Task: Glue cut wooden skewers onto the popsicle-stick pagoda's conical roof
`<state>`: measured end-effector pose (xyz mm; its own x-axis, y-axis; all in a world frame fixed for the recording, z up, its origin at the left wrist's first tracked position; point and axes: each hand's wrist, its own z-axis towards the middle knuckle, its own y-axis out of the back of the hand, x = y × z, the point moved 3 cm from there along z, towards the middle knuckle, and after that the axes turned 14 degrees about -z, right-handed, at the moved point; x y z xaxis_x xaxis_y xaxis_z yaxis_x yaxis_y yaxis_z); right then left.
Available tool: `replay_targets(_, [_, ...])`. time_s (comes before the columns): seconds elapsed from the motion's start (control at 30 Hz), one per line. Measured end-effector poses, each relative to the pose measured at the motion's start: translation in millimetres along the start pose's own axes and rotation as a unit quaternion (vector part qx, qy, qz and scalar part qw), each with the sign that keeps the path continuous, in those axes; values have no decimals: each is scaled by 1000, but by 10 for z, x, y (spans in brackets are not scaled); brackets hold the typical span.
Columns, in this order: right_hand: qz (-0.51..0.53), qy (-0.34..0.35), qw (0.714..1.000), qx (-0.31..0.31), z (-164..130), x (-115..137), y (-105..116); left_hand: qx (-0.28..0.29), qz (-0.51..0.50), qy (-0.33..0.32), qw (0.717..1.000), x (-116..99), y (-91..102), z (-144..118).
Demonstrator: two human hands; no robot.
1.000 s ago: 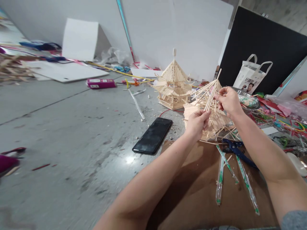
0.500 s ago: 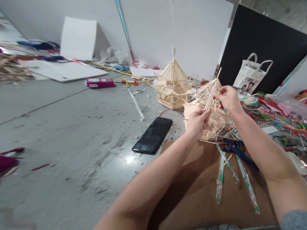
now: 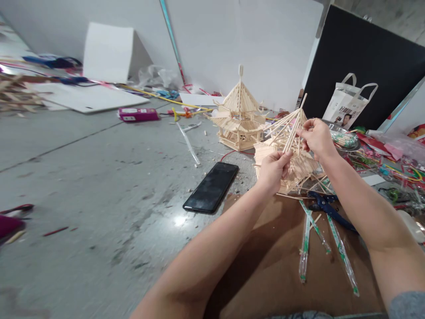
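A pagoda model (image 3: 265, 153) built from thin wooden sticks stands before me, its roof an open cone of slanting sticks. My left hand (image 3: 274, 170) pinches the lower end of a wooden stick (image 3: 292, 138) on the near side of that roof. Higher up, my right hand (image 3: 315, 137) is closed with its fingertips on the roof sticks near the peak. Just behind to the left is a second stick pagoda (image 3: 241, 115), with a fully covered roof and a small top piece. My hands hide part of the near model.
A black phone (image 3: 211, 187) lies on the grey floor to the left. Blue-handled pliers (image 3: 327, 208) and wrapped chopsticks (image 3: 341, 252) rest on brown cardboard (image 3: 265, 266). A white bag (image 3: 347, 104) leans by a black panel (image 3: 375, 62); scraps clutter the right side.
Almost nothing differs. Both hands keep the same hold on the roof sticks, and the view has shifted only very slightly.
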<state>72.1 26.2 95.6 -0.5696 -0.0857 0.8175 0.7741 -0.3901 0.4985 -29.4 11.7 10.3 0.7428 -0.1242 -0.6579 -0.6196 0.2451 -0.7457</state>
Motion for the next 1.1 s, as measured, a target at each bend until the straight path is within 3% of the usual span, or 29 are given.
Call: replay_targets(1.1, [-4, 2, 1000, 8, 26, -36, -8, 4, 6, -11, 1000, -28, 3, -7])
